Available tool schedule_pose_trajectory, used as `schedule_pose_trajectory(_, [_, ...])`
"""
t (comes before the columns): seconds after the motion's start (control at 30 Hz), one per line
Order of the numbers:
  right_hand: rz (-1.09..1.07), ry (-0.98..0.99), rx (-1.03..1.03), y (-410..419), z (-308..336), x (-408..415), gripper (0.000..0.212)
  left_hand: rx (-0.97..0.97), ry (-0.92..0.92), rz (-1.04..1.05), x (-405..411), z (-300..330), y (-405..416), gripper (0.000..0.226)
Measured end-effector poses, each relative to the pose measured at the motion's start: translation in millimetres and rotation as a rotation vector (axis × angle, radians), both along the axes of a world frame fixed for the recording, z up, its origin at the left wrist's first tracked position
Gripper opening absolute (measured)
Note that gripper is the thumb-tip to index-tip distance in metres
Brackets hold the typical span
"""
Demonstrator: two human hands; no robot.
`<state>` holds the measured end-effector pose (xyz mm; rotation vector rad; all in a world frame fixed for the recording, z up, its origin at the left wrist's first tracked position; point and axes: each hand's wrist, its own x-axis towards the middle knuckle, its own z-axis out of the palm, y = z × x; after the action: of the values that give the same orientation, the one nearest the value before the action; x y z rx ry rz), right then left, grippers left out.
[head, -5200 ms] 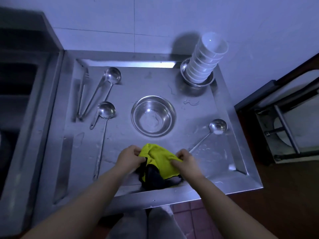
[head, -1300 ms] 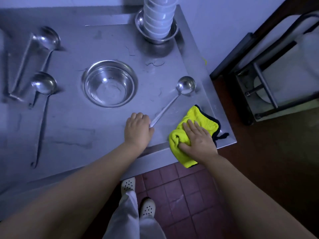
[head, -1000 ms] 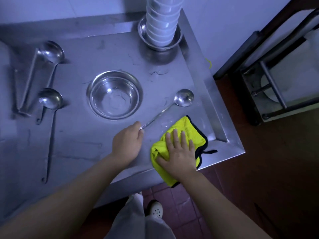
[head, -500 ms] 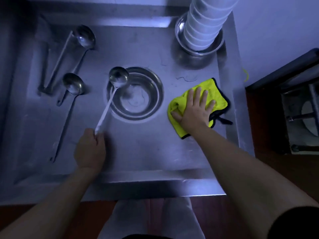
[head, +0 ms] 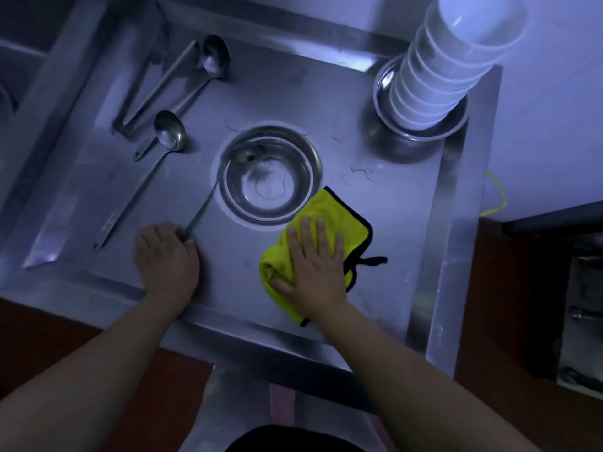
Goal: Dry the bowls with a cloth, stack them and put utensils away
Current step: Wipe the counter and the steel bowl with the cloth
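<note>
Steel counter (head: pixel 375 223): left hand (head: pixel 166 259) gripping ladle (head: pixel 208 194) in bowl (head: pixel 269 174), right hand (head: pixel 315 265) flat on cloth (head: pixel 339 216)

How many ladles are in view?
3: one ladle at far left by the tongs, one nearer, one inside the steel bowl, held by the left hand.

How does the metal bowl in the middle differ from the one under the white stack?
The middle steel bowl holds only a ladle head; the corner steel bowl carries the stack of white bowls. The middle one sits mid-counter, the other at the far right corner. Both are round, shiny metal.
</note>
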<state>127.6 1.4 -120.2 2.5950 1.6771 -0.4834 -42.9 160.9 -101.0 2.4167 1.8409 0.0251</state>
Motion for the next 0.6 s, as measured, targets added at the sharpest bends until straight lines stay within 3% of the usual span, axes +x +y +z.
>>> schedule_pose_trajectory(0.1, [0.091,-0.007,0.043,-34.9,1.0,24.2,0.093,0.002,-0.033,-0.184,26.2,0.7,-9.6,0.045])
schedule_pose_trajectory(0.23, [-0.226,-0.056,-0.034,-79.5,6.4,66.9,0.119,-0.007,-0.041,-0.467,70.5,-5.1,-5.4,0.053])
schedule_pose_trajectory(0.37, [-0.403,-0.063,-0.066,-60.1,10.2,108.6,0.136,-0.002,0.0,-0.322,86.7,-12.7,20.8,0.059])
schedule_pose_trajectory(0.6, [-0.412,-0.089,-0.035,18.8,3.3,176.9,0.134,0.044,-0.085,-0.239,85.3,-26.2,32.5,0.056])
